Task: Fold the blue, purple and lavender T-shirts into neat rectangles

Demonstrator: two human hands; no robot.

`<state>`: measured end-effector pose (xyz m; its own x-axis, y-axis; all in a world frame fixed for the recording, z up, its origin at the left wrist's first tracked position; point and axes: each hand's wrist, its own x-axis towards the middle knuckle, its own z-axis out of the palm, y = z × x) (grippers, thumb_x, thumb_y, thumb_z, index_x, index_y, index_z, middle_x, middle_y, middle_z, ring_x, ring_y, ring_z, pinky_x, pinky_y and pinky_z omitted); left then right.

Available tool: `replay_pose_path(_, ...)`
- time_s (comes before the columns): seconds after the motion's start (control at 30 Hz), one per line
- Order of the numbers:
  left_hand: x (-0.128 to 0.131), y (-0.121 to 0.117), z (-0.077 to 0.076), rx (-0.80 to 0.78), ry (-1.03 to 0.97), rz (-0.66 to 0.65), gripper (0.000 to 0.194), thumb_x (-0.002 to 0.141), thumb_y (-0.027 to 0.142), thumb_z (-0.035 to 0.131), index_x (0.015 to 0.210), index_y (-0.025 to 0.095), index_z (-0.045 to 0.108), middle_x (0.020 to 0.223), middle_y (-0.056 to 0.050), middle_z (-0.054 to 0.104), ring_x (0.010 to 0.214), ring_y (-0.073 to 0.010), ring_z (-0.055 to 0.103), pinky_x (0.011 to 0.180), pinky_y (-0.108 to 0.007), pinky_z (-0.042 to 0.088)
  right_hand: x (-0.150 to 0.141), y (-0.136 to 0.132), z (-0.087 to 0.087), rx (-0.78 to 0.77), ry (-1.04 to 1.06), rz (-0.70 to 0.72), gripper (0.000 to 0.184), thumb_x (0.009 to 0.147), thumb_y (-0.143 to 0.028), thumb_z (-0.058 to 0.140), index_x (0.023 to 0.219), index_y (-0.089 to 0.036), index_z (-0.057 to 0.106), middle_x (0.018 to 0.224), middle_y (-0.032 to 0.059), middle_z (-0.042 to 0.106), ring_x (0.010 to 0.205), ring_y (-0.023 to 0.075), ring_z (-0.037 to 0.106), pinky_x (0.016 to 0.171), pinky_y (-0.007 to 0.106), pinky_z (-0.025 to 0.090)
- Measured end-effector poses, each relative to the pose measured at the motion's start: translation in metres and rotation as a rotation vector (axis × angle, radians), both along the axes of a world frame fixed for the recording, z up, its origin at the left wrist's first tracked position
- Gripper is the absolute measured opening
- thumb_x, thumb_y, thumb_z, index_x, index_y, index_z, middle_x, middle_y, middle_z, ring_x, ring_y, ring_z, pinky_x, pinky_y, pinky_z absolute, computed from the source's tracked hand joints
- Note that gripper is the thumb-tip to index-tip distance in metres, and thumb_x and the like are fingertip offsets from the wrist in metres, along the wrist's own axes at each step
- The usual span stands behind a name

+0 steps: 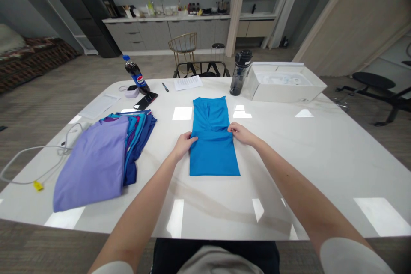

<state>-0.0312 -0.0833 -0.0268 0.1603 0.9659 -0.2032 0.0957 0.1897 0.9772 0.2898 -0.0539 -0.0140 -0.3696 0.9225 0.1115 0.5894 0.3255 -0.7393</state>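
Note:
A blue shirt [210, 154] lies folded into a long narrow strip on the white table, creased across its middle and wrinkled toward the far end. My left hand [185, 143] grips its left edge, thumb on top of the cloth. On the opposite edge, my right hand [240, 132] pinches the fabric at about the same height. Both hands stay low, close to the tabletop. To the left rests a stack of folded clothes, with a lavender shirt [93, 158] on top and blue and teal garments [136, 141] showing beneath it.
Behind the stack are a phone [146, 101], a cola bottle [136, 75] and a pen [165, 87]. Paper [188, 82] lies at the far edge. A dark tumbler [240, 72] stands beside an open white box [285, 90]. A white cable [32, 150] trails off the left side.

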Motion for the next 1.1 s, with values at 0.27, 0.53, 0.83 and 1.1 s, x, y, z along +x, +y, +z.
replay_pose_path(0.27, -0.001, 0.002, 0.004, -0.037, -0.033, 0.014, 0.046, 0.071, 0.056, 0.079, 0.093, 0.016, 0.073, 0.095, -0.007, 0.077, 0.084, -0.0217, 0.068, 0.079, -0.033, 0.052, 0.003, -0.013, 0.002, -0.283, 0.084, -0.358, 0.04, 0.094, -0.051, 0.05, 0.1, -0.018, 0.071, 0.087, 0.0068, 0.072, 0.07, 0.0185, 0.062, 0.065, 0.029, 0.047)
replay_pose_path(0.53, 0.002, 0.004, 0.001, -0.055, 0.006, 0.041, 0.05, 0.069, 0.058, 0.08, 0.094, 0.015, 0.075, 0.092, -0.008, 0.078, 0.086, -0.0253, 0.07, 0.079, -0.036, 0.055, -0.012, -0.027, 0.016, -0.32, -0.207, -0.397, 0.05, 0.074, -0.069, 0.073, 0.074, -0.019, 0.071, 0.082, 0.0082, 0.074, 0.08, 0.0244, 0.068, 0.064, 0.029, 0.045)
replay_pose_path(0.83, 0.016, 0.003, 0.02, 0.191, 0.24, 0.061, 0.029, 0.082, 0.046, 0.069, 0.085, 0.017, 0.071, 0.085, -0.005, 0.074, 0.083, -0.0236, 0.066, 0.08, -0.037, 0.053, -0.022, -0.028, 0.017, -0.256, -0.009, -0.339, 0.035, 0.083, -0.053, 0.061, 0.072, -0.02, 0.06, 0.072, 0.0015, 0.064, 0.073, 0.0194, 0.059, 0.067, 0.029, 0.042)
replay_pose_path(1.1, 0.03, 0.064, 0.105, 0.239, -0.208, -0.098, 0.044, 0.083, 0.05, 0.075, 0.112, 0.017, 0.068, 0.102, -0.007, 0.075, 0.094, -0.0222, 0.069, 0.091, -0.039, 0.055, -0.009, 0.009, 0.079, -0.016, 0.362, -0.321, 0.035, 0.092, -0.058, 0.056, 0.089, -0.023, 0.056, 0.073, -0.0028, 0.055, 0.068, 0.0158, 0.051, 0.063, 0.028, 0.04)
